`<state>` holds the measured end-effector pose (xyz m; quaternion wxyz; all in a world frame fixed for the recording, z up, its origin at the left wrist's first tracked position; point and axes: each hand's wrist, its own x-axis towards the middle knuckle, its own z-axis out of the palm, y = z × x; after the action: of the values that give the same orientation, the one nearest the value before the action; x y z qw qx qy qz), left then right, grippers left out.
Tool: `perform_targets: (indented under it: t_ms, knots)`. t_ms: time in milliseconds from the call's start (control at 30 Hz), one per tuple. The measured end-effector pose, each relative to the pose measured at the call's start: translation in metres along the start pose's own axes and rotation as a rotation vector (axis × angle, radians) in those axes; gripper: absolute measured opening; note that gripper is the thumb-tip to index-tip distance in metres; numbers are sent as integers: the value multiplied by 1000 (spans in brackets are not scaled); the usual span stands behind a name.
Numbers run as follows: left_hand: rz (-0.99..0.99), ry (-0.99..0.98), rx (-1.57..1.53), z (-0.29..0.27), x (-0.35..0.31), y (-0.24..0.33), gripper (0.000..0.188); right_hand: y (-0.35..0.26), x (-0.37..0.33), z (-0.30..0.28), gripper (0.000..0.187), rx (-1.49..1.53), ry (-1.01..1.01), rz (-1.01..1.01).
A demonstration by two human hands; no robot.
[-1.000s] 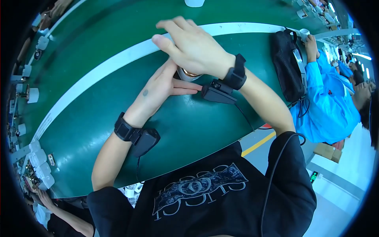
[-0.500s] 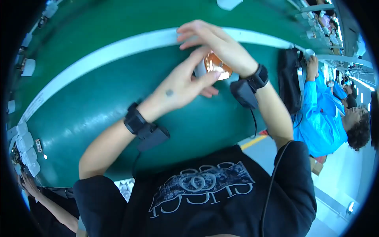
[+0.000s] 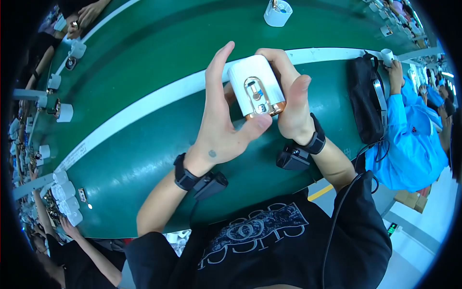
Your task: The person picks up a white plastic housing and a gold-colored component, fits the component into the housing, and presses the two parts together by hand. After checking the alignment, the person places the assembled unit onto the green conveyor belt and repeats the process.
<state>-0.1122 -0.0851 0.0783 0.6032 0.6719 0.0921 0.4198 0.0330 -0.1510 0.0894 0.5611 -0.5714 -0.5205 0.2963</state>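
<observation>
Between my two hands is a white block-shaped housing [image 3: 256,86] with rounded corners and copper-coloured trim along its lower edge. The side toward me has a copper-rimmed arched recess with small parts inside. My left hand [image 3: 219,127] grips it from the left, its thumb on the lower edge and its index finger stretched up off the housing. My right hand [image 3: 294,108] holds its right side, fingers curled behind the top corner and thumb raised away from the face. The housing hides some of the fingers of both hands.
Beyond a pale strip [image 3: 168,91] on the green table stands another white housing [image 3: 278,14]. A black bag [image 3: 363,98] lies at right, beside a person in blue [image 3: 409,144]. Several white housings [image 3: 65,192] cluster at left, with a small part [image 3: 82,194] nearby. Cables trail from my wrist devices.
The housing has been turned, so its white face with the arched recess shows instead of the shiny copper part. My right hand has moved from over it to its right side. The view has shifted.
</observation>
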Motion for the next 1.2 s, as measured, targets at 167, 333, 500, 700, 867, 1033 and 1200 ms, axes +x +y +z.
perform_targets:
  t_ms: [167,333,500,700,867,1033,1200]
  knots:
    - [148,281,132,18,29,3,73,-20,29,-4,99,-58,28,-214]
    - [218,407,196,28,64,0,79,-19,54,-10,68,12,196,-464]
    - [102,343,117,49,102,3,86,-23,66,-52,59,-46,267,-509]
    - [-379,451,-473,73,160,-6,82,-15,86,-125,57,-151,140,-327]
    - [-641,226,-374,73,195,-29,83,-6,85,-171,63,-591,-63,-293]
    - [-540,97,-63,81,200,-67,76,44,98,-202,70,-778,245,-460]
    - [-366,104,733,73,190,-128,84,121,100,-240,70,-589,513,59]
